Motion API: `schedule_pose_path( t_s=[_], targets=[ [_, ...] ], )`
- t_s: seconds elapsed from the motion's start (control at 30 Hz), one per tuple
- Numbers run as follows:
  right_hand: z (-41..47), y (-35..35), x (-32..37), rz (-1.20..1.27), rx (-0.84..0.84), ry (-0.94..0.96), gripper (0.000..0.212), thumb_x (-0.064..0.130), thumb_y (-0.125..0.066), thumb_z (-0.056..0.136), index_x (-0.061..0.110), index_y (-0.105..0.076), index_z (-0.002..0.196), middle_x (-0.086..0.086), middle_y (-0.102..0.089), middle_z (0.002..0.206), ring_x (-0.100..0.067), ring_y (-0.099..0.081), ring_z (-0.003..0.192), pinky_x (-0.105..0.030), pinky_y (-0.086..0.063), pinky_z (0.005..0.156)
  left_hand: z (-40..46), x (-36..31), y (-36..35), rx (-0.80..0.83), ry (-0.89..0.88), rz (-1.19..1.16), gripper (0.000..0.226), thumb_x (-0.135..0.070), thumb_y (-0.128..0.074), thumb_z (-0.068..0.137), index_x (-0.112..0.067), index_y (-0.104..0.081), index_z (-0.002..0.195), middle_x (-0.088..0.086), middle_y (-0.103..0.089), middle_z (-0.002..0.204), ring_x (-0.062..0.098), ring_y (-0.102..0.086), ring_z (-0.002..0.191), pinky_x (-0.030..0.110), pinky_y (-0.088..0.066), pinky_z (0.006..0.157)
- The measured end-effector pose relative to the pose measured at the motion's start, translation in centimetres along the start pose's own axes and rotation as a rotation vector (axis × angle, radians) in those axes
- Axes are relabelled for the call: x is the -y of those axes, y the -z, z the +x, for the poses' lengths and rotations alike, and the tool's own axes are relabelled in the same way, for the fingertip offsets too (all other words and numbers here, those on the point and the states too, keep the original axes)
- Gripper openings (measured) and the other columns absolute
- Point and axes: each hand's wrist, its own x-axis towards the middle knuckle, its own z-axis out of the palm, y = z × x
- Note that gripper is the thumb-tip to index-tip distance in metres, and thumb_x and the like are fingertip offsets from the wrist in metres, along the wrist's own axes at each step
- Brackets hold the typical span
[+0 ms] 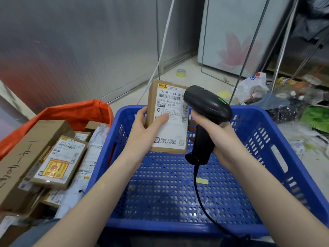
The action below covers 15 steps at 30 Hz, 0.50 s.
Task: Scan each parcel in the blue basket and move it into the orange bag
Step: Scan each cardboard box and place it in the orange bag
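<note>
My left hand (145, 130) grips a small brown cardboard parcel (170, 129) with a white shipping label, held upright above the blue basket (263, 147); my thumb lies across the label. Right beside it, my right hand (216, 138) grips the handle of a black barcode scanner (207, 106), whose head sits next to the label's top right with a green light showing. The scanner's black cable hangs down into the basket. No parcels lie on the visible basket floor, only a small yellow scrap. At the left, the orange bag (74, 111) holds several cardboard boxes and white mailers.
A long brown box with handwriting (26, 157) lies on top at the bag's left. Behind the basket are a grey wall, a white cable, metal rack legs and a tape roll (181, 73) on the floor. Plastic bags and litter (277, 97) crowd the floor at the right.
</note>
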Motion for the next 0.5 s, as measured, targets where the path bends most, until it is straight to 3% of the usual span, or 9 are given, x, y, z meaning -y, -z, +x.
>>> schedule_pose_path(
  t_s=[0.17, 0.3, 0.5],
  targets=[
    [-0.3, -0.1, 0.2, -0.141, -0.033, 0.02, 0.019, 0.032, -0.07, 0.083, 0.014, -0.067, 0.089, -0.004, -0.064, 0.073, -0.01, -0.06, 0.064, -0.026, -0.053, 0.058, 0.0, 0.1, 0.1, -0.108, -0.094, 0.067, 0.057, -0.025, -0.074, 0.082, -0.024, -0.043, 0.131, -0.006, -0.064, 0.116, 0.006, -0.067, 0.092, 0.015, -0.052, 0.054],
    [-0.6, 0.0, 0.7, -0.155, -0.005, 0.022, 0.022, 0.028, -0.07, 0.083, 0.006, -0.066, 0.084, -0.008, -0.058, 0.067, -0.014, -0.055, 0.057, -0.032, -0.051, 0.055, 0.1, 0.5, 0.3, -0.116, -0.108, 0.129, 0.058, -0.028, -0.076, 0.08, -0.027, -0.041, 0.126, -0.007, -0.062, 0.118, 0.006, -0.066, 0.096, 0.019, -0.055, 0.058],
    [-0.9, 0.2, 1.0, -0.194, 0.031, 0.005, 0.016, 0.025, -0.07, 0.082, 0.016, -0.064, 0.07, -0.006, -0.058, 0.065, -0.01, -0.055, 0.058, -0.026, -0.047, 0.048, 0.0, 0.5, 0.1, -0.108, -0.14, 0.207, 0.06, -0.03, -0.075, 0.08, -0.031, -0.035, 0.125, -0.011, -0.057, 0.119, 0.003, -0.063, 0.093, 0.017, -0.055, 0.058]
  ],
)
